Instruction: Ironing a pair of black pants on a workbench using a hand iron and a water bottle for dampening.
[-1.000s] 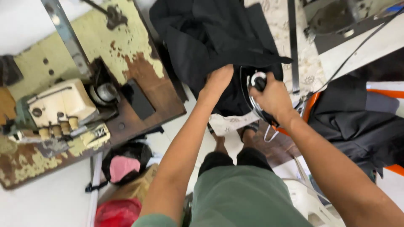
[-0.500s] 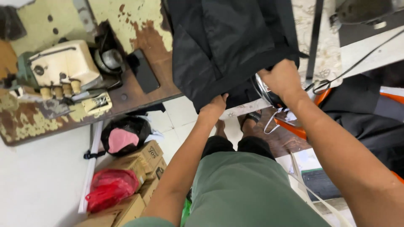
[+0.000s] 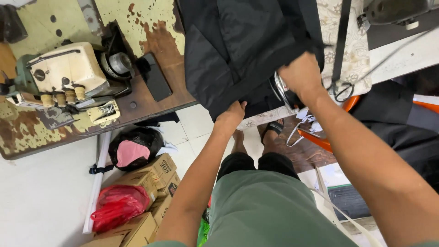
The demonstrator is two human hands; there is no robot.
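View from above, looking down a person's own arms and green shirt toward a work surface. A black garment (image 3: 247, 50) lies spread on a patterned pressing board (image 3: 352, 50) at the far centre, its near edge hanging over the board's near side.

The left hand (image 3: 231, 118) grips the garment's near hem, fingers curled and pressed together around a fold of cloth. The right hand (image 3: 299, 75) is closed over the handle of a clothes iron (image 3: 280, 89), fingers wrapped tight; the iron sits at the garment's near right edge, mostly hidden by the hand.

To do this well, it seems best that the left hand keeps the cloth taut and flat while the iron travels away from it, so no crease gets pressed in.

The garment's long axis runs near to far, leaning slightly left, with the gripped hem pointing toward the person.

To the left stands a cream overlock sewing machine (image 3: 64, 75) on a worn table (image 3: 151, 27), with a dark phone (image 3: 155, 82) beside it. Cardboard boxes (image 3: 157, 176) and a red plastic bag (image 3: 116, 206) sit on the floor below.
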